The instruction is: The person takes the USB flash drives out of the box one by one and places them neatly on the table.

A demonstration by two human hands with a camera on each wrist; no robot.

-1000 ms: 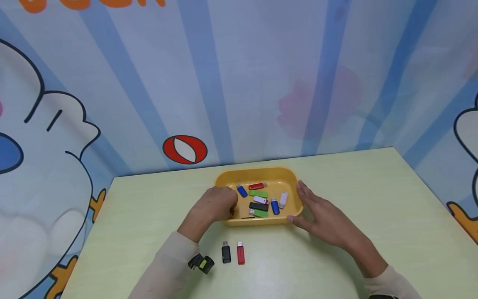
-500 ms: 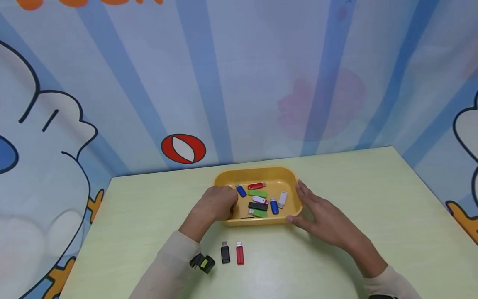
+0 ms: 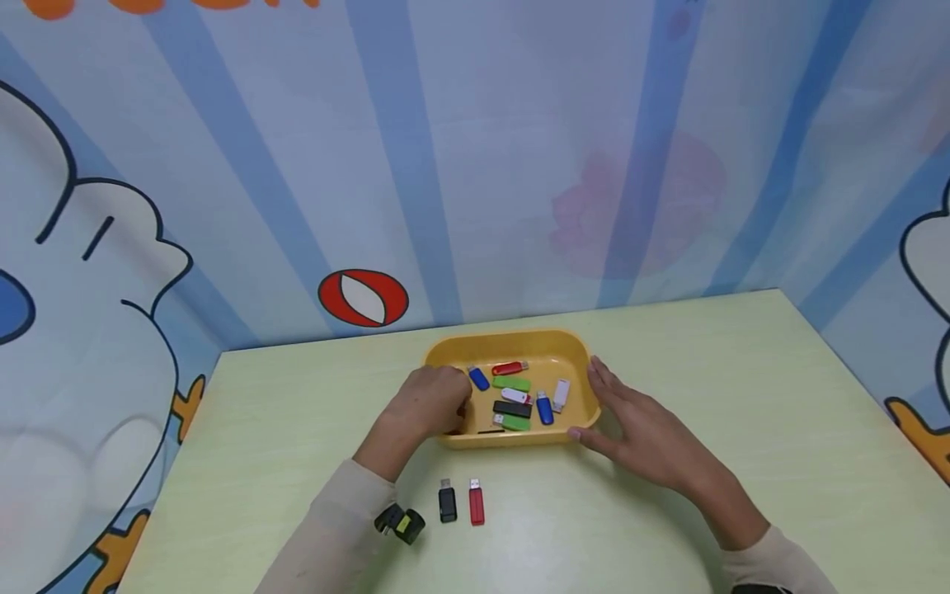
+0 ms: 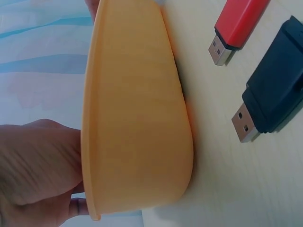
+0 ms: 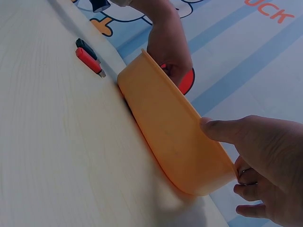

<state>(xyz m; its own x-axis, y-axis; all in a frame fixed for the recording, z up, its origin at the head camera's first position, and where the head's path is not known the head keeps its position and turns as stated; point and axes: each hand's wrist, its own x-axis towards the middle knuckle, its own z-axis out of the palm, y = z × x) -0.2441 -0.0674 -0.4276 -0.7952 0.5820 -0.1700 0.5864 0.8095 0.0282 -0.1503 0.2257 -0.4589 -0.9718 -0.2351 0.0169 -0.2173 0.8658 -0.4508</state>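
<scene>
A yellow tray point(image 3: 519, 437) holds several USB sticks: two blue, one red point(image 3: 510, 368), two green, two white and a black one point(image 3: 512, 409). My left hand point(image 3: 423, 406) reaches over the left end of the tray, fingers bent down inside. Its fingertips are hidden, so I cannot tell what they hold. At the tray's right end, my right hand point(image 3: 653, 437) rests with the thumb at the front rim and extended fingers along the end wall. In the right wrist view its thumb point(image 5: 220, 128) presses on the rim.
In front of the tray, a black USB stick point(image 3: 447, 503) and a red USB stick point(image 3: 477, 505) lie side by side on the pale table point(image 3: 579, 528), connectors toward the tray. A patterned backdrop point(image 3: 505, 165) rises right behind the table's far edge.
</scene>
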